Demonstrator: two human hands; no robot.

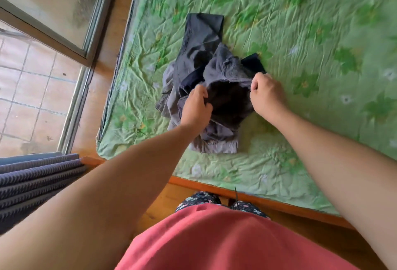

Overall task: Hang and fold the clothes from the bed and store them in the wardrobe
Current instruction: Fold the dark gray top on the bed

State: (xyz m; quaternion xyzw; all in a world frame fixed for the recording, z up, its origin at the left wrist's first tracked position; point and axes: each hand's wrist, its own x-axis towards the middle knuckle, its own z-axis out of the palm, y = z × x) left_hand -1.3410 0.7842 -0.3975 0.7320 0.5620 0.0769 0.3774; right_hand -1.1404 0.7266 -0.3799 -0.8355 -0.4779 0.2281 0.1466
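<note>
Both hands reach over the bed (300,33), which wears a crumpled green flowered sheet. The left hand (196,106) has its fingers (203,95) curled tight, pinching the near-left edge of a grey garment (223,70). The right hand (266,93) is clenched too, its fingers (255,86) gripping the garment's right edge, so the cloth hangs open between them over a dark hollow. This garment tops a heap of dark clothes (199,39) lying near the bed's left side, close to its foot. How many pieces the heap holds is hard to tell; folds overlap and the left forearm covers its near part. A striped curtain (32,179) is cut off at the left edge.
</note>
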